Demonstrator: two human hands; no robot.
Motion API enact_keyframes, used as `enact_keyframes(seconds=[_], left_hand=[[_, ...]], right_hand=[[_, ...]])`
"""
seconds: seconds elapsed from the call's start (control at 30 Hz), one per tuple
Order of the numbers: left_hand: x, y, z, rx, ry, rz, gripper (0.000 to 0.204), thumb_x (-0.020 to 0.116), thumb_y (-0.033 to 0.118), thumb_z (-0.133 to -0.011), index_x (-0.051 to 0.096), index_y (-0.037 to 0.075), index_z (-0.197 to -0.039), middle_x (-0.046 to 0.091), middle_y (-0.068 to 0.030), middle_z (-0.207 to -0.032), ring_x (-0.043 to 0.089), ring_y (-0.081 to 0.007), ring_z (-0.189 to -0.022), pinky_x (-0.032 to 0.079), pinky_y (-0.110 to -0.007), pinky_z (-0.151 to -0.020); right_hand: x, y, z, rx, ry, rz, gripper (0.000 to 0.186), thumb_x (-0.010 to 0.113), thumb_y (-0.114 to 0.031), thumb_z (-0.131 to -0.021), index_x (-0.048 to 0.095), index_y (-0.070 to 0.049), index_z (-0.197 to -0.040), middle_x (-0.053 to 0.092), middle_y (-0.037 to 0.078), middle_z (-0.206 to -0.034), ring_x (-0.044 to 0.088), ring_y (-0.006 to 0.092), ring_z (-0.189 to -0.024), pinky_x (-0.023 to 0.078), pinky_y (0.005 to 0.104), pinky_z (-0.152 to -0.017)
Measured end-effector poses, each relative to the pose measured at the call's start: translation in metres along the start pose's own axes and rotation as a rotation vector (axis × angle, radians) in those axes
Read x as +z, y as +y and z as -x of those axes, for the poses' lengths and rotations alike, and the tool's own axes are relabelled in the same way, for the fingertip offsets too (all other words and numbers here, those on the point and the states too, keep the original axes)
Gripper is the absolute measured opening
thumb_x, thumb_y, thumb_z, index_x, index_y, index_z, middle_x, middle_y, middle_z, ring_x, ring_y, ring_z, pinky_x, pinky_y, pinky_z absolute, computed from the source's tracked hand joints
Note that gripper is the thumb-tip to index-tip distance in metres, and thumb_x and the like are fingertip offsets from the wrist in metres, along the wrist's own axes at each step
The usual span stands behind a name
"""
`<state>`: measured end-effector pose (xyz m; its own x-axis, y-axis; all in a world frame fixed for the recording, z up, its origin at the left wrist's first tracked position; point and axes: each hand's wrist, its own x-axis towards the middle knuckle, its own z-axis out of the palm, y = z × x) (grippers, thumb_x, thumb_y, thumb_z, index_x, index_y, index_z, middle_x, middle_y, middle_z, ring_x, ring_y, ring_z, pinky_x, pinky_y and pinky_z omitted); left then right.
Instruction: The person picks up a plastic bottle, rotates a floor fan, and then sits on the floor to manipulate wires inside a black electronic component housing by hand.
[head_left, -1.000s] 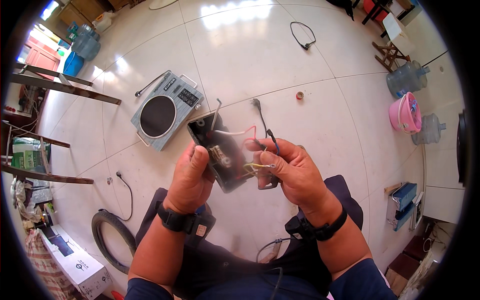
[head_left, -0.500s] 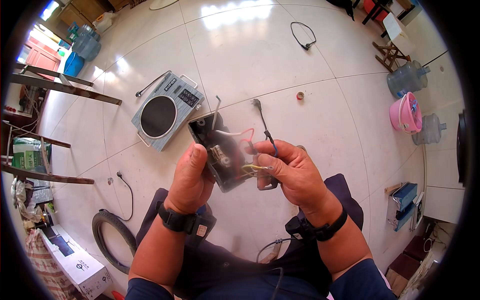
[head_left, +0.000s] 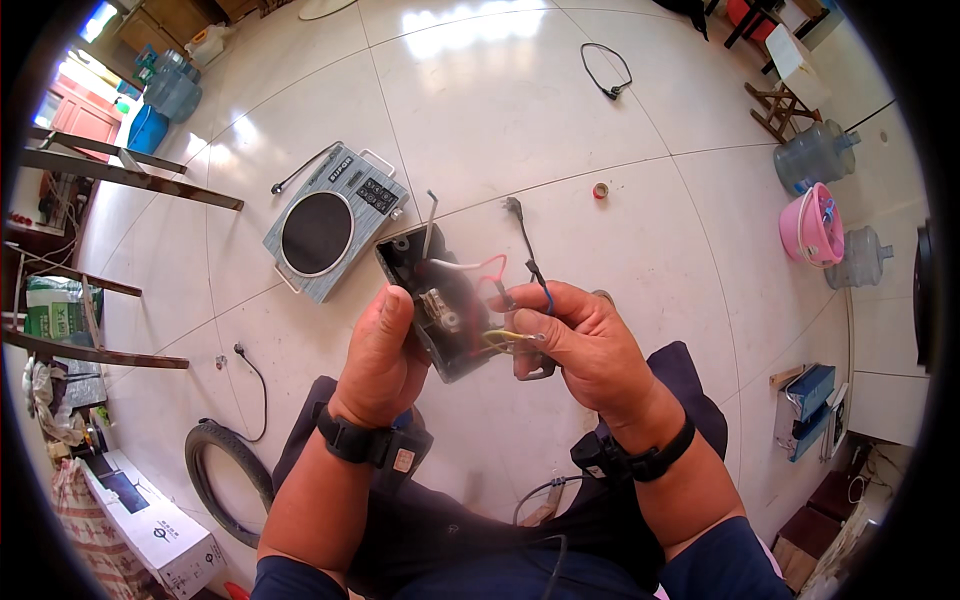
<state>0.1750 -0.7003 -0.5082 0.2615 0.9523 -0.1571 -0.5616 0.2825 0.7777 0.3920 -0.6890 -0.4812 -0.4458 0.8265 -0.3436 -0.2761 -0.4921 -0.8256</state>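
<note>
My left hand [head_left: 382, 345] is closed round the left side of an open black plastic housing [head_left: 458, 358], tilted toward me. Metal contacts [head_left: 436, 308] show inside it, and a bent grey lead [head_left: 430, 228] sticks out past its far end. A white and red wire [head_left: 465, 266] arcs from the housing toward my right hand [head_left: 605, 350]. That hand pinches wires between thumb and fingers; yellow wires [head_left: 507, 338] with bare ends show by the thumb. A blue wire [head_left: 549, 298] lies against its index finger, by a black plug cord [head_left: 525, 235]. A dark piece under the fingers is mostly hidden.
An electric hotplate [head_left: 335, 225] lies beyond my left hand. A tyre [head_left: 228, 480] and another cord [head_left: 262, 390] are at the left, near metal stand legs [head_left: 130, 175]. A tape roll [head_left: 600, 191] sits ahead; a pink bucket [head_left: 800, 228] and water bottles [head_left: 810, 160] stand right.
The tip of the bent grey lead has shifted slightly left, and my right thumb has moved a little over the yellow wires. Both hands keep their hold.
</note>
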Motion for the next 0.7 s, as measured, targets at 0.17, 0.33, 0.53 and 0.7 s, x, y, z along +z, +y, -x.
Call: enact_keyframes(seconds=[0.17, 0.33, 0.53, 0.7], left_hand=[[-0.0018, -0.0008, 0.0005, 0.009, 0.010, -0.006, 0.067, 0.054, 0.057, -0.098, 0.047, 0.004, -0.138, 0.064, -0.0128, -0.120, 0.065, -0.0254, -0.110, 0.057, -0.045, -0.093], [0.0015, -0.0001, 0.0011, 0.012, 0.028, 0.010, 0.064, 0.054, 0.056, -0.099, 0.049, 0.002, -0.134, 0.064, -0.0113, -0.119, 0.064, -0.0222, -0.108, 0.054, -0.042, -0.095], [0.0037, 0.0010, 0.0007, 0.013, 0.044, 0.013, 0.062, 0.054, 0.055, -0.099, 0.052, 0.000, -0.130, 0.064, -0.0100, -0.118, 0.063, -0.0195, -0.108, 0.051, -0.038, -0.097], [0.0028, 0.0014, 0.0008, 0.015, 0.039, 0.011, 0.062, 0.054, 0.055, -0.099, 0.053, 0.000, -0.129, 0.064, -0.0101, -0.118, 0.063, -0.0195, -0.108, 0.051, -0.038, -0.097]], right_hand=[[0.0010, 0.0018, -0.0010, -0.012, 0.008, -0.015, 0.028, 0.063, -0.014, -0.099, 0.065, 0.001, -0.122, 0.068, 0.002, -0.092, 0.063, 0.0088, -0.074, 0.052, 0.0226, -0.069], [0.0004, 0.0008, -0.0009, -0.003, 0.004, 0.002, 0.027, 0.063, -0.013, -0.098, 0.066, 0.000, -0.121, 0.069, 0.002, -0.095, 0.063, 0.0088, -0.074, 0.052, 0.0227, -0.069], [-0.0001, 0.0010, -0.0011, -0.011, -0.004, -0.002, 0.026, 0.062, -0.013, -0.098, 0.066, 0.000, -0.121, 0.069, 0.003, -0.099, 0.063, 0.0089, -0.074, 0.052, 0.0228, -0.069], [0.0013, 0.0009, -0.0015, -0.018, -0.002, -0.008, 0.026, 0.062, -0.012, -0.098, 0.066, 0.001, -0.121, 0.069, 0.003, -0.100, 0.063, 0.0092, -0.074, 0.052, 0.0230, -0.070]])
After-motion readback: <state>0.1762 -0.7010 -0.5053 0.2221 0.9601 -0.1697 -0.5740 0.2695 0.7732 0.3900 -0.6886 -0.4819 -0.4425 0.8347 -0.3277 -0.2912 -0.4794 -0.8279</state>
